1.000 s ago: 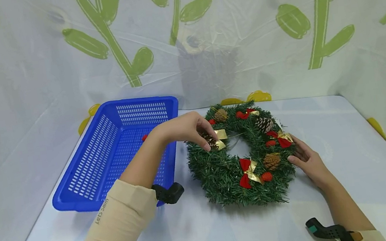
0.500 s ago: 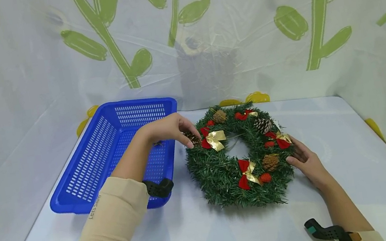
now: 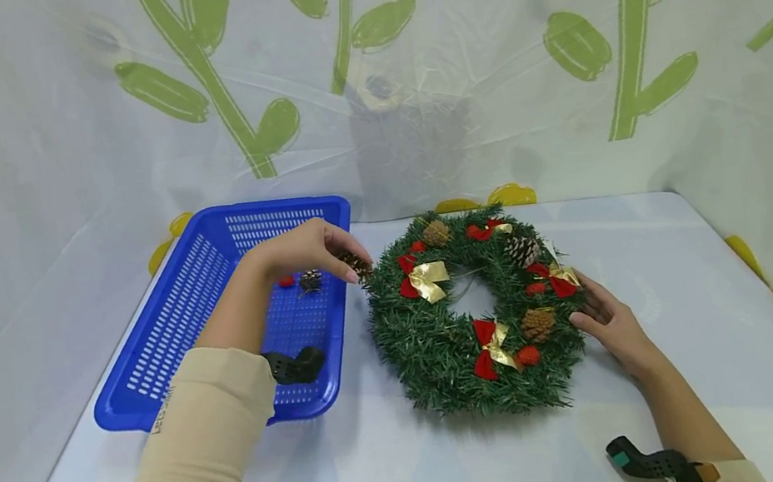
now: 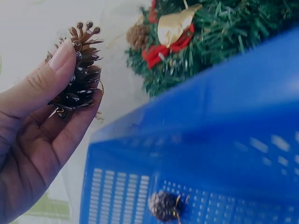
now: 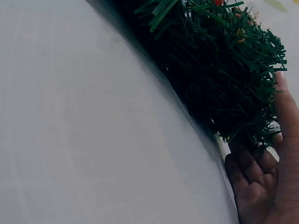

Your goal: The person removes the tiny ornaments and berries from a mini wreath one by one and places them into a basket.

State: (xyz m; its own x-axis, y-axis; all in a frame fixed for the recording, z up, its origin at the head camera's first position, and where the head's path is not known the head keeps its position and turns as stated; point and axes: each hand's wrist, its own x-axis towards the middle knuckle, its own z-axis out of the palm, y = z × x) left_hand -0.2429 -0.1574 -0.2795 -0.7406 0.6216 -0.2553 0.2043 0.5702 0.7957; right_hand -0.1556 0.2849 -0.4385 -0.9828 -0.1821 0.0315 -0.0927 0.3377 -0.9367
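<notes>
My left hand (image 3: 304, 247) pinches a dark pine cone (image 4: 81, 77) with white-flecked scales between thumb and fingers, a thin gold loop hanging from it. In the head view it is above the gap between the blue basket's right rim and the wreath's left edge. The green Christmas wreath (image 3: 434, 351) lies on the table, carrying red-and-gold bows (image 3: 428, 282), brown pine cones and red berries. At the wreath's right side, my right hand (image 3: 622, 330) grips the outer edge, thumb higher and fingers curled beneath the greenery (image 5: 210, 79), partly hidden by it.
Left of the wreath stands the blue plastic basket (image 3: 167, 343), with a pine cone (image 3: 310, 280) and a red berry (image 3: 286, 281) inside. White table (image 3: 670, 255) extends on the right. A leaf-printed curtain (image 3: 491, 132) closes off the back and sides.
My left hand has moved left, away from the wreath toward the basket, with the pine cone pinched in it. The bow it covered now shows. My right hand stays on the wreath.
</notes>
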